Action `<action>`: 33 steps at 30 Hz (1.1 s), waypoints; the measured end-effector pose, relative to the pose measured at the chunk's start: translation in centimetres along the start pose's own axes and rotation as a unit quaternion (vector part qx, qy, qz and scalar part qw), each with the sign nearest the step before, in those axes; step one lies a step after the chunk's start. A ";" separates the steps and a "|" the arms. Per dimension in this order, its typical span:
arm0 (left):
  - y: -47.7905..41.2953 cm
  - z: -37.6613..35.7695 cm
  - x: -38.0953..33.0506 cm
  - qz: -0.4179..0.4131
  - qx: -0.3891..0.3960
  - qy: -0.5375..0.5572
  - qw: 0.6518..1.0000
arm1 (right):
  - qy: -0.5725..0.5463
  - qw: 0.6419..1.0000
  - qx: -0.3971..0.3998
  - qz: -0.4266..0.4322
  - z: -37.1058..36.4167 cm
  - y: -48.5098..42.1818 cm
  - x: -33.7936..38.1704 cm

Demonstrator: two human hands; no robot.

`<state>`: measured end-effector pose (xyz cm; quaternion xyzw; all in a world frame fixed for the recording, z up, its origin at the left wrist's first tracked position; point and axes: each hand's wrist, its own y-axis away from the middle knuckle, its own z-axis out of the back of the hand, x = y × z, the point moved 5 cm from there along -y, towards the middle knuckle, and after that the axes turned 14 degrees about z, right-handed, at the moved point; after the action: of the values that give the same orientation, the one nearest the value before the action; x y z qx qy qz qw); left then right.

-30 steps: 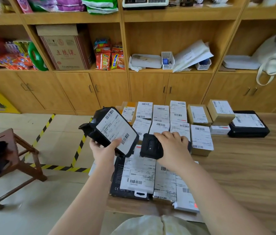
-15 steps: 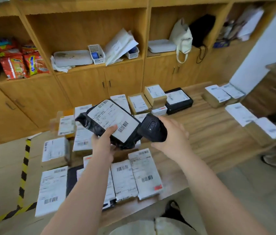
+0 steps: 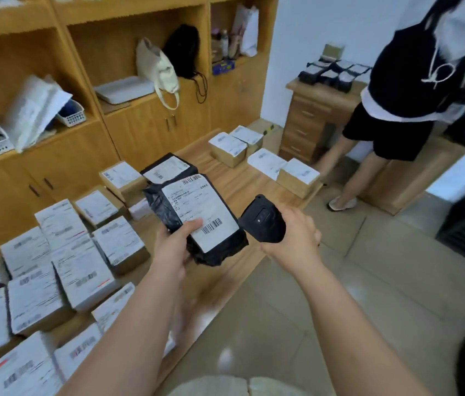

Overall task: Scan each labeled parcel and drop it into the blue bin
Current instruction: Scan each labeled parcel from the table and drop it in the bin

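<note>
Labeled parcel (image 3: 197,221), a black plastic mailer, is held in the air over the near edge of the worktop (image 3: 242,184), just right of the rows of boxed parcels (image 3: 82,264) lying label-up on the wood. The left hand (image 3: 172,247) grips its left edge toward the near end, thumb pressed flat on the white label (image 3: 197,204) and fingers wrapped beneath, out of sight. That hold appears chosen to leave the barcode (image 3: 212,226) uncovered.

The right hand (image 3: 294,238) is curled round a black handheld scanner (image 3: 262,221), whose head sits just beside the parcel's right edge; whether the two touch cannot be told. The label face is turned up toward the wearer, presumably so the code can be read.

The parcel's long axis runs from its near end, low and to the right, up to its far end, which leans away and left toward the wooden shelving (image 3: 128,132). The barcode lies at the near end, on the side closest to the scanner.

The blue bin is not in view. A second person (image 3: 397,95) in dark clothes stands beside a drawer unit (image 3: 305,127) at the right. Judged from the pose, scanning is the step in hand, with the drop into the bin not yet done.
</note>
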<state>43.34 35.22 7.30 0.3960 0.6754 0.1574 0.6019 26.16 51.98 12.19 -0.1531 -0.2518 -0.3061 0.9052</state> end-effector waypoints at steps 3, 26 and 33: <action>0.7 -6.9 2.6 0.019 0.021 -0.026 0.999 | 0.005 0.999 -0.039 -0.028 4.4 1.2 -5.7; 10.4 -58.6 31.1 0.184 0.263 -0.319 0.892 | 0.036 0.915 -0.216 -0.340 32.2 17.0 -47.1; 9.2 -72.9 37.6 0.205 0.305 -0.413 0.833 | 0.050 0.838 -0.308 -0.447 37.6 18.9 -57.3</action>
<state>-20.39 87.58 4.26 0.7168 0.2808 -0.1150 0.6278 -14.85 109.98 9.43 -0.2790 -0.1401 -0.7465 0.5876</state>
